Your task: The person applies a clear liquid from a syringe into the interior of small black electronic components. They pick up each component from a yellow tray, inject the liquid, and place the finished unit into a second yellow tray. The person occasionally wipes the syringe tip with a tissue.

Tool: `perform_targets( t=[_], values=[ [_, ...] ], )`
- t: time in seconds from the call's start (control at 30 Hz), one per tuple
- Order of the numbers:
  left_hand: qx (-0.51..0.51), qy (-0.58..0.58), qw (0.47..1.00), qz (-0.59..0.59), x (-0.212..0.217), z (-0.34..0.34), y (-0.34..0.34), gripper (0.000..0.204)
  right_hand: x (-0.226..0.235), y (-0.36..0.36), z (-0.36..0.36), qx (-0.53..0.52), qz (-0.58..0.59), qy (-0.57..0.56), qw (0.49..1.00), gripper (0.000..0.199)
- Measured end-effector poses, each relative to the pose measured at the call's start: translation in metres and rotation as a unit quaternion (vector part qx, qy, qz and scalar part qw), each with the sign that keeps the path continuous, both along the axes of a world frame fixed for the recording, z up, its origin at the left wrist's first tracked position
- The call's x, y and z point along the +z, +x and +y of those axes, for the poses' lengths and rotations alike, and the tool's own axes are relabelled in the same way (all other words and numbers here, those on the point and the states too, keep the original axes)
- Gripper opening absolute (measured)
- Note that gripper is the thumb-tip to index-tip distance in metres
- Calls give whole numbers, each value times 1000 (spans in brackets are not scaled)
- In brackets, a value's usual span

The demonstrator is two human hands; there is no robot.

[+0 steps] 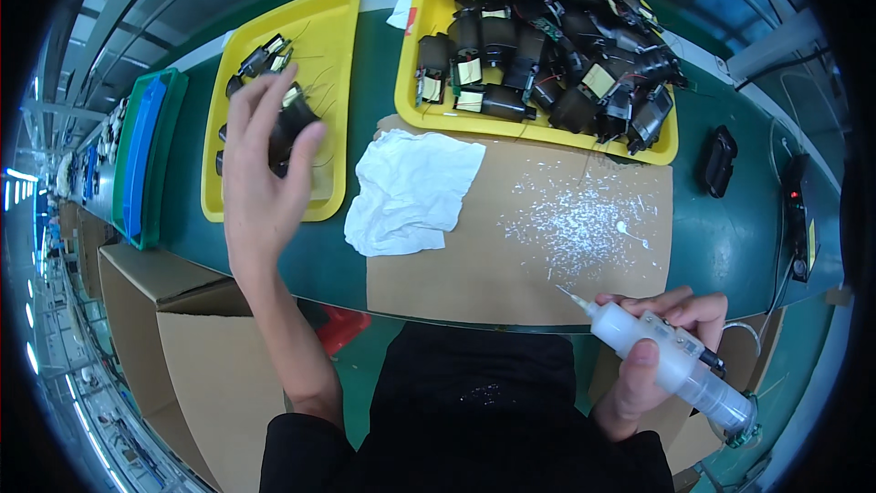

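My left hand (257, 184) hovers over the smaller yellow tray (333, 46), its thumb and fingers spread. Between and behind them shows a black cylindrical part (290, 126) with thin wires; whether the skin touches it is hard to tell. My right hand (650, 374) is wrapped round a dispensing syringe (616, 327), a translucent white barrel with a small black-and-metal fitting on its side. Its thin needle tip points up and left over the front edge of a cardboard sheet (438, 288), which bears many white specks and a white blob (622, 227).
A larger yellow tray (538, 131) at the back is heaped with black cylindrical parts. A crumpled white cloth (415, 187) lies on the cardboard's left. A black case-like object (720, 162) sits at right. Green and blue bins (146, 160) stand far left; an open cardboard box (214, 356) sits below.
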State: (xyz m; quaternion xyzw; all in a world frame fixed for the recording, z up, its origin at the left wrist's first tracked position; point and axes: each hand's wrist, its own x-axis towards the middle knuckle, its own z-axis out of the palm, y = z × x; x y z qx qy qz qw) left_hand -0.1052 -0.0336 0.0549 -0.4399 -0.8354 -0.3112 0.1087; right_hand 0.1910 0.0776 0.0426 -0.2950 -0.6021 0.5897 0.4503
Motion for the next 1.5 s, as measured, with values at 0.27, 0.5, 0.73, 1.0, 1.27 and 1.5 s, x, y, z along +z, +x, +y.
perform_targets(
  t=[0.27, 0.5, 0.73, 1.0, 1.27, 1.5],
  values=[
    [-112, -76, 991, 18, -24, 100, -7, 39, 6, -5, -7, -30, -22, 6, 999, 50],
    [-130, -116, 978, -117, -41, 147, -20, 49, 3, 8, -3, 11, 5, 2, 1000, 44],
    [-147, -84, 972, -164, -27, 119, -22, 40, 0, 4, 1, 9, -1, 9, 1000, 43],
    [-106, 225, 888, -387, -19, 61, -6, 34, -1, 3, 5, 7, -8, 15, 1000, 44],
    [-294, 234, 631, -679, -38, 61, 75, 66, 5, -2, 9, 7, 7, 19, 1000, 48],
    [-361, 199, 446, -794, -53, 70, 111, 79, 13, -5, 12, 22, 60, 60, 996, 48]
  ],
)
